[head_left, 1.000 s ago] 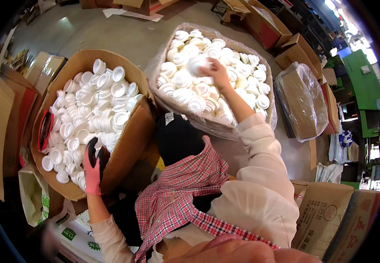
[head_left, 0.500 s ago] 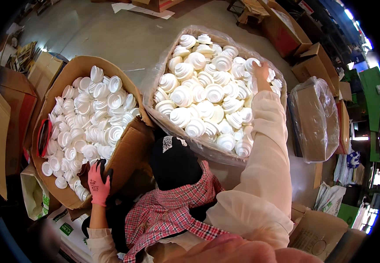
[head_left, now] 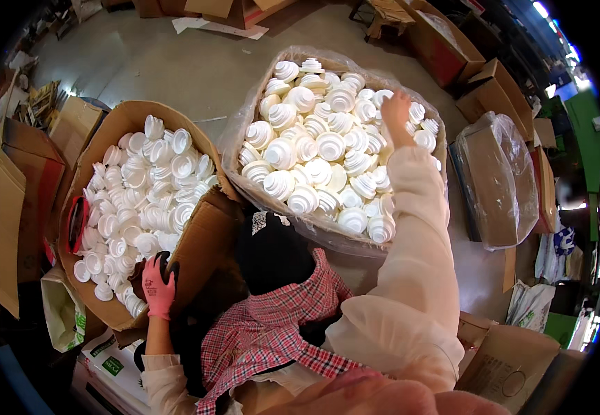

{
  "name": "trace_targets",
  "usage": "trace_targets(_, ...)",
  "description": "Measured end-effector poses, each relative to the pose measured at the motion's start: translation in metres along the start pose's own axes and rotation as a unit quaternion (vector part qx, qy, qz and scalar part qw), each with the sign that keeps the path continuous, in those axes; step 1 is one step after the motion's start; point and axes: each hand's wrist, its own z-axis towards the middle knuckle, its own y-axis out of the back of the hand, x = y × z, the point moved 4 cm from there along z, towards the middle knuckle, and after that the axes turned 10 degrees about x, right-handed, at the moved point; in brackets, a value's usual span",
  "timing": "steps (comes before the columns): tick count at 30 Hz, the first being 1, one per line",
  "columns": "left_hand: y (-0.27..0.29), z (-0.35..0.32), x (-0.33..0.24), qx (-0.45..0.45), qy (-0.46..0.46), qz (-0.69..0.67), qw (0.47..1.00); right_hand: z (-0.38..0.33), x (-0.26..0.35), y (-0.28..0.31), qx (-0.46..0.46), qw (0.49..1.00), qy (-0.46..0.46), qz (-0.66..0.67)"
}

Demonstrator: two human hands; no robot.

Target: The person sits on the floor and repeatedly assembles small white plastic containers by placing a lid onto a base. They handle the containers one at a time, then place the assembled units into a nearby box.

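Note:
My left hand (head_left: pixel 158 285), in a pink glove with black fingers, is closed over the near edge of the left cardboard carton (head_left: pixel 200 235). White round lids (head_left: pixel 130 221) with stepped rims are heaped in that carton. My bare right hand (head_left: pixel 397 114) reaches with a stretched arm to the far right part of a plastic-lined box (head_left: pixel 262 190). Its fingers curl against a white stepped piece (head_left: pixel 382 97); the fingertips are partly hidden. Cone-like white stepped pieces (head_left: pixel 331 146) fill this box.
A red-edged item (head_left: pixel 77 225) sits at the left carton's inner wall. A plastic-wrapped carton (head_left: pixel 497 183) stands right of the lined box. Open cartons (head_left: pixel 500 100) line the far right, and another carton (head_left: pixel 511 363) is near my right elbow. White bags (head_left: pixel 110 363) lie at lower left.
The whole view has shifted slightly. My right hand has moved a little to the left with the white stepped piece against its fingers. My left hand keeps its place on the carton edge.

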Motion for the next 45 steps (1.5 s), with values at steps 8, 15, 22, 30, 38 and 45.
trace_targets(8,0.005,-0.001,0.005,-0.029,-0.016,-0.154,0.988,-0.213,0.241,0.144,0.285,0.792,0.306,0.445)
trace_targets(15,0.031,-0.034,0.07,-0.092,-0.019,-0.267,0.959,-0.397,0.387,0.214,0.347,0.522,0.623,0.468)
trace_targets(22,0.037,-0.081,0.103,-0.192,0.052,-0.451,0.87,-0.44,0.396,0.14,0.508,0.573,0.636,0.094)
trace_targets(30,0.038,-0.093,0.117,-0.215,0.036,-0.391,0.894,-0.459,0.415,0.135,0.52,0.583,0.617,0.097)
trace_targets(38,0.027,-0.092,0.104,-0.193,0.104,-0.299,0.929,-0.464,0.41,0.128,0.512,0.577,0.627,0.11)
trace_targets(45,0.024,-0.092,0.111,-0.197,0.12,-0.307,0.923,-0.459,0.415,0.127,0.507,0.574,0.632,0.12)
